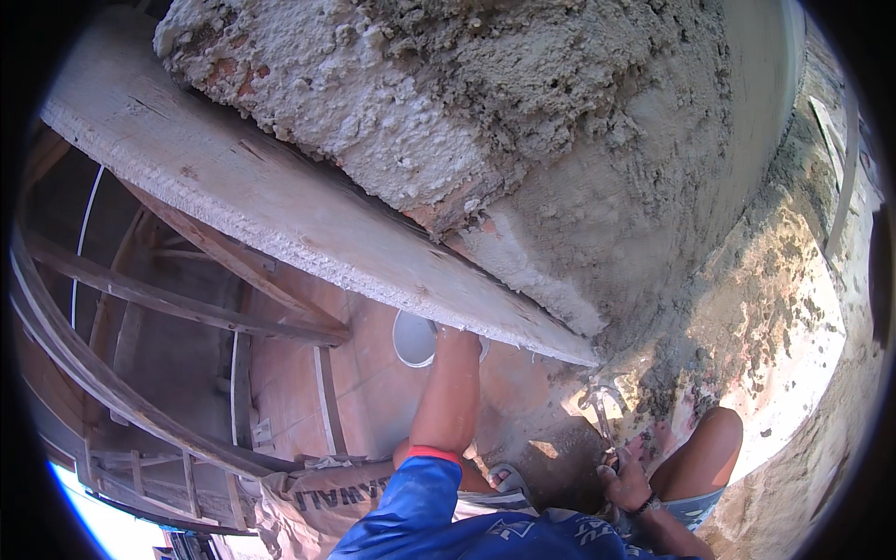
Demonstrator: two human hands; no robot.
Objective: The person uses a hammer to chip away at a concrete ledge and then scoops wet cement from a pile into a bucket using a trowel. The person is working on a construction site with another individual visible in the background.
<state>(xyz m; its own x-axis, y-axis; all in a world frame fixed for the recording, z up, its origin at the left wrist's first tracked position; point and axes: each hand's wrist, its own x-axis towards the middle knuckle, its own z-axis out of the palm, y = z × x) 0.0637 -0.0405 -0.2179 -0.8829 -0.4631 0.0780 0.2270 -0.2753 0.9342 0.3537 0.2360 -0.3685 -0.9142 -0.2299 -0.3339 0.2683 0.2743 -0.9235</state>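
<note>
My right hand [627, 483] is closed around the handle of a hammer [605, 403], its metal head pointing away from me near the foot of the rough wall. My left forearm [448, 397] reaches forward and passes beneath the edge of a long wooden plank [280, 215], which hides my left hand and its fingers. Just left of that wrist, a white bucket [413, 340] shows partly, cut off by the plank and the arm. The pale, worn plank slants along a rough mortar-covered wall [439, 112], with a dark gap between them.
Wooden beams [177, 294] form a frame at the left, above a tiled floor [364, 387]. A brown paper sack [313, 504] lies at my left side. Mortar crumbs cover the sunlit ground [775, 327] at right. My sandalled foot [509, 478] is below.
</note>
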